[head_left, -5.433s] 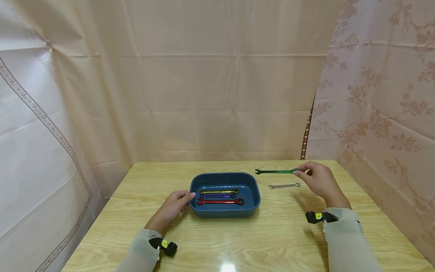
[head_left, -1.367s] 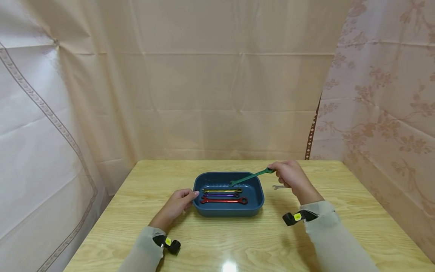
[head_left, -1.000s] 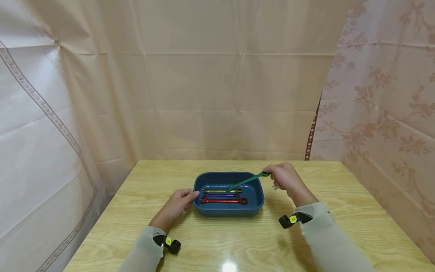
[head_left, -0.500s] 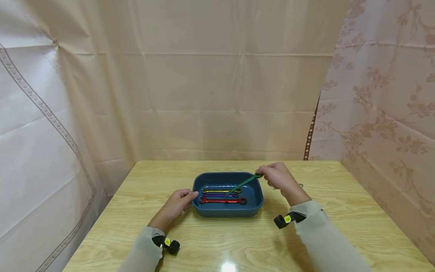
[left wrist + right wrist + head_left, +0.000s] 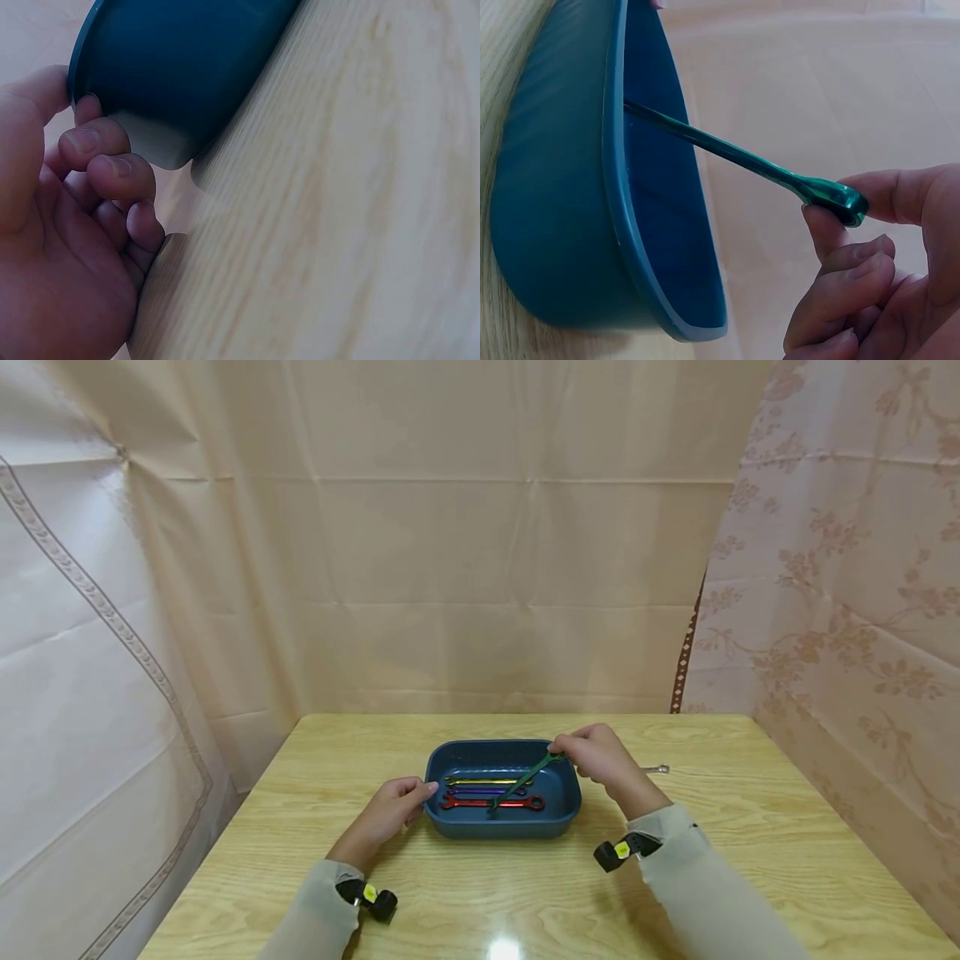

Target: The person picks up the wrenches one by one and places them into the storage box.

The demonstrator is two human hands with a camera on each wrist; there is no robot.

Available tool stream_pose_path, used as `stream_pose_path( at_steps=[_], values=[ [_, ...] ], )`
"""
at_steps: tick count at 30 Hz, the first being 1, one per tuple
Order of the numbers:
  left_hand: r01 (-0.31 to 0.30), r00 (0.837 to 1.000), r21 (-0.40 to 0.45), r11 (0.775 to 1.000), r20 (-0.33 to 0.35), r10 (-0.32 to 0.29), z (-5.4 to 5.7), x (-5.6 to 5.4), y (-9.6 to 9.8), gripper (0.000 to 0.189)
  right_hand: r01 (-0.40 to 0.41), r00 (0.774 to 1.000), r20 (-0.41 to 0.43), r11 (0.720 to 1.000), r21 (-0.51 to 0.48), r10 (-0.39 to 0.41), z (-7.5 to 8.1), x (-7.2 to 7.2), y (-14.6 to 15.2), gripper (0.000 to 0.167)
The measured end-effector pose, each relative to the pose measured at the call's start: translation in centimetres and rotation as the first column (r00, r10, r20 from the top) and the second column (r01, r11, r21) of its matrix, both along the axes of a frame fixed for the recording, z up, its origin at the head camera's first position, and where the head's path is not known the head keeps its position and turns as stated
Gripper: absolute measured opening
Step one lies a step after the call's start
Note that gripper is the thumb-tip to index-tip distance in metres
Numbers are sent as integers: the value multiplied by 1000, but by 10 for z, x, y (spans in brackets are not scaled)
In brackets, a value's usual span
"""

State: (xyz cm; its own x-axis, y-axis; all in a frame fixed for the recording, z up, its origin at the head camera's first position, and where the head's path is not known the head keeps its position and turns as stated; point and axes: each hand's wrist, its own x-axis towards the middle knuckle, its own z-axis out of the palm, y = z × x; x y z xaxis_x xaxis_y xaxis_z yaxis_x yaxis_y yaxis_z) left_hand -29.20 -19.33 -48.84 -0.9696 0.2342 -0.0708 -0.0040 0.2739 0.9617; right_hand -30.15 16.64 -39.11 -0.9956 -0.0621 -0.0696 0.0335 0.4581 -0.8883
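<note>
My right hand [image 5: 597,757] pinches the ring end of a green wrench [image 5: 531,775] between thumb and finger. The wrench slants down to the left into a blue rectangular bin [image 5: 501,832], its open-jawed end over the red wrench [image 5: 495,804]. In the right wrist view the green wrench [image 5: 735,154] passes over the bin's rim. Behind the red wrench lie a purple wrench [image 5: 468,791] and a yellow wrench [image 5: 483,782], roughly parallel. My left hand [image 5: 390,808] grips the bin's left rim, thumb on top; in the left wrist view its fingers curl under the bin's wall [image 5: 187,67].
A silver wrench [image 5: 659,769] lies on the wooden table [image 5: 480,893] right of the bin, partly hidden by my right wrist. Beige curtains [image 5: 480,568] hang behind the table, with a floral curtain [image 5: 847,568] on the right.
My right hand has carried the green wrench left from beside the silver wrench into the bin, tipping its far end down and toward me. The left hand keeps hold of the rim.
</note>
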Motion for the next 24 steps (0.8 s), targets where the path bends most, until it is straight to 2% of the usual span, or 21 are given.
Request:
stream_pose_path(
  at_steps=[12, 24],
  values=[
    [26, 1000, 0, 1000, -18, -26, 1, 1, 1, 41, -16, 1000, 2, 1000, 18, 16, -3, 0, -4, 33],
    [30, 999, -7, 1000, -24, -31, 0, 0, 0, 41, 4, 1000, 1, 999, 45, -4, -6, 2, -16, 34]
  ],
)
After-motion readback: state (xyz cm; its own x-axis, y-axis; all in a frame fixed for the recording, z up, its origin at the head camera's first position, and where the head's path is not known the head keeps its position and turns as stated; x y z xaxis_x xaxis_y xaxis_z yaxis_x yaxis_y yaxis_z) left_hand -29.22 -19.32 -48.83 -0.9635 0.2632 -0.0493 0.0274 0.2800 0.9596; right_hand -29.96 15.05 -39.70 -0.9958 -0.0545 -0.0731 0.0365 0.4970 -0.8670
